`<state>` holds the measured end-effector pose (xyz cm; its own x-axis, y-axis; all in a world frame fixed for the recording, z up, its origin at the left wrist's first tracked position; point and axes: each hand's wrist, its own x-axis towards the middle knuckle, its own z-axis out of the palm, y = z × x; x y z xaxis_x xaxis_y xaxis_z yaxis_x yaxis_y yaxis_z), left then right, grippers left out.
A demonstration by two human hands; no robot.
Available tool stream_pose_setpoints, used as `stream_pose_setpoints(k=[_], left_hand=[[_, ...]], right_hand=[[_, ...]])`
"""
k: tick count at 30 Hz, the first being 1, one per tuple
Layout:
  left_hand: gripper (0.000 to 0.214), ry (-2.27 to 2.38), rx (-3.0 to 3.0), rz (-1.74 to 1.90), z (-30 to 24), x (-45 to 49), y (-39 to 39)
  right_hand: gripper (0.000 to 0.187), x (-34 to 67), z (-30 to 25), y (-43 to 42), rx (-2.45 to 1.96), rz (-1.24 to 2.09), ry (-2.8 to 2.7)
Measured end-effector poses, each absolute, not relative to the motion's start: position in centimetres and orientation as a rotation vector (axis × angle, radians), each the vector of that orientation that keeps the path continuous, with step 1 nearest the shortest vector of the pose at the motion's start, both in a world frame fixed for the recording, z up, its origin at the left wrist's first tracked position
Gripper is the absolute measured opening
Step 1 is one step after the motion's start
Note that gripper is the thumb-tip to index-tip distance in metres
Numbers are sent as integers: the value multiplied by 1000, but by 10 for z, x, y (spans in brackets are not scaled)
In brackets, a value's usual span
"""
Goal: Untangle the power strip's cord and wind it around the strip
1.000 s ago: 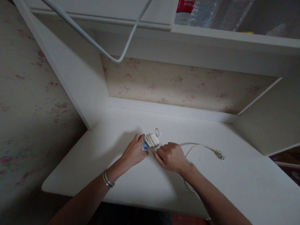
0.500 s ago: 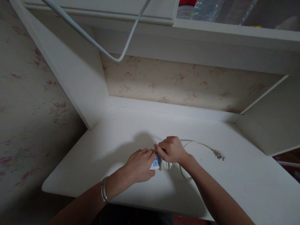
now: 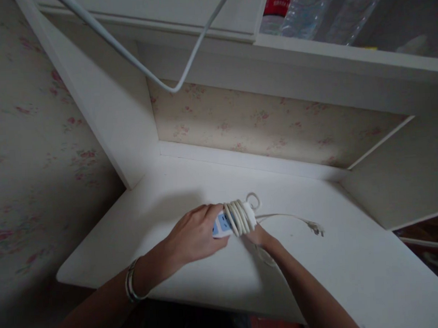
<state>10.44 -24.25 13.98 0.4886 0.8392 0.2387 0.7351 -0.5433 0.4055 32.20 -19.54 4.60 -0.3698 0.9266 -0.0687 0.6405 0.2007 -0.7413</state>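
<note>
My left hand [image 3: 195,236] grips the left end of a white power strip [image 3: 222,225] with blue socket faces, held above the white desktop. Several turns of cream cord [image 3: 239,218] are wrapped around the strip's right part. My right hand [image 3: 259,235] is beneath the strip's right end; its fingers are hidden behind the strip and the wound cord. A small loop of cord sticks up past that end. The loose cord runs right to a plug [image 3: 316,228] lying on the desk.
The white desktop [image 3: 354,264] meets a side panel [image 3: 131,139] on the left and a papered wall behind. A thick white cable [image 3: 172,90] hangs in front of the upper cabinet. Plastic bottles [image 3: 303,15] stand on the shelf at upper right.
My right hand has gone from above the strip to beneath it, carrying the cord round. The wound turns now show more fully. My left hand has shifted slightly left, still gripping the strip.
</note>
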Motion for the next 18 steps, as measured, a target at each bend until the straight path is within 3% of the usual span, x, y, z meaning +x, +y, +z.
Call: stream_pose_setpoints(k=[5, 12, 18], left_hand=[[34, 1661, 2347, 550, 130, 91, -219], [41, 1815, 2273, 512, 120, 82, -208], [45, 2047, 2240, 503, 110, 69, -192]], right_hand=[[72, 325, 50, -225, -1713, 879, -2366], [31, 350, 43, -234, -1965, 604, -2614], [24, 367, 31, -240, -2054, 438, -2679]])
